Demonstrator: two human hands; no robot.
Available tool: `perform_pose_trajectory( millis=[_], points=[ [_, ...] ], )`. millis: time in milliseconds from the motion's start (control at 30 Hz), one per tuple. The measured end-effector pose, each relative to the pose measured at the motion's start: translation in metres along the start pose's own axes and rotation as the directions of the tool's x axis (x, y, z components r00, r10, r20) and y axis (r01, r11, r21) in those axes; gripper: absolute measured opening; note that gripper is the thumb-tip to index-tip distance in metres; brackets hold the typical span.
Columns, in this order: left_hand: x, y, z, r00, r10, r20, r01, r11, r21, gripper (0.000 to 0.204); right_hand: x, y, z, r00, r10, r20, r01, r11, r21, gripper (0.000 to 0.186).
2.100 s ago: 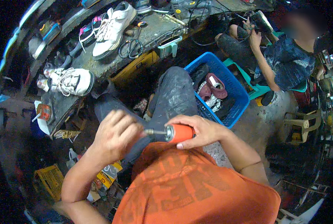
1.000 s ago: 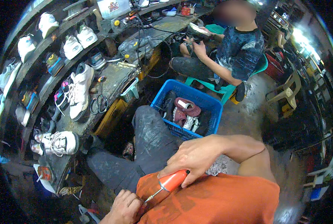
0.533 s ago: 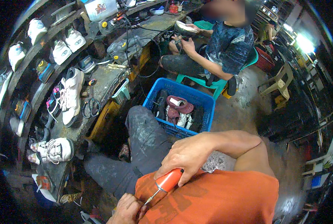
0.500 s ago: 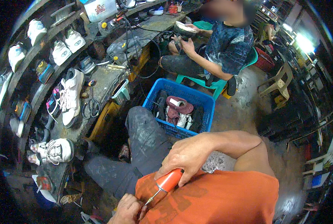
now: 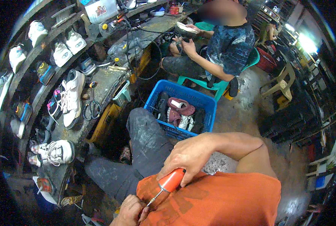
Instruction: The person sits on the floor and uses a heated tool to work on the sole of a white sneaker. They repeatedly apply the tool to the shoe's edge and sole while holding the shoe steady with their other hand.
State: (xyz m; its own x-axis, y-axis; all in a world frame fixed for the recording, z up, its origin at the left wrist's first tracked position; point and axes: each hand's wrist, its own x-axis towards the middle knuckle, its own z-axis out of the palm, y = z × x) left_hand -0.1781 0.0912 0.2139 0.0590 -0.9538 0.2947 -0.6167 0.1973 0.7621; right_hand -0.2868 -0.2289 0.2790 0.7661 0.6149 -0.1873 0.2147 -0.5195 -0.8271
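My right hand (image 5: 188, 156) is closed around the orange handle of an awl (image 5: 171, 181), which lies slanted across the front of my orange shirt. Its metal shaft points down and left toward my left hand (image 5: 132, 209). There the fingers are curled together at the awl's thin tip, seemingly pinching it. Whether anything else sits between those fingers is hidden.
Ahead stands a blue crate (image 5: 153, 90) of shoes, including maroon clogs (image 5: 182, 106). Beyond it a seated person (image 5: 228, 49) handles a shoe (image 5: 187, 30). On the left bench lie white sneakers (image 5: 73, 100) and scissors (image 5: 92, 107); shelves hold more shoes.
My left hand has shifted very slightly up at the awl's tip, while my right hand keeps its grip. The seated person's head leans a little to the left.
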Motion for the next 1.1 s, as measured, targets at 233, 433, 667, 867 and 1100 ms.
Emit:
perform_pose_trajectory(
  millis=[233, 433, 667, 867, 1100],
  points=[
    [-0.014, -0.017, 0.01, 0.999, -0.039, 0.017, 0.039, 0.999, -0.002, 0.013, 0.0, 0.013, -0.001, 0.998, -0.033, 0.055, 0.031, 0.999, 0.029, 0.07],
    [-0.014, -0.019, 0.008, 0.983, -0.06, 0.173, 0.058, 0.998, 0.016, 0.007, -0.003, 0.02, 0.001, 0.998, -0.036, 0.044, 0.032, 0.997, 0.077, 0.07],
    [-0.007, -0.019, 0.005, 0.983, -0.069, 0.169, 0.099, 0.98, -0.175, 0.008, -0.016, 0.025, 0.002, 1.0, -0.017, 0.009, 0.016, 0.99, 0.141, 0.07],
    [-0.013, -0.031, 0.002, 0.972, -0.121, -0.202, 0.103, 0.99, -0.097, 0.004, -0.036, 0.06, -0.013, 0.908, 0.31, -0.28, -0.293, 0.951, 0.103, 0.07],
    [-0.005, -0.087, -0.002, 0.612, -0.514, -0.602, 0.369, 0.858, -0.358, 0.012, 0.02, 0.121, 0.005, 0.85, 0.331, -0.41, 0.044, 0.731, 0.681, 0.066]
  ],
)
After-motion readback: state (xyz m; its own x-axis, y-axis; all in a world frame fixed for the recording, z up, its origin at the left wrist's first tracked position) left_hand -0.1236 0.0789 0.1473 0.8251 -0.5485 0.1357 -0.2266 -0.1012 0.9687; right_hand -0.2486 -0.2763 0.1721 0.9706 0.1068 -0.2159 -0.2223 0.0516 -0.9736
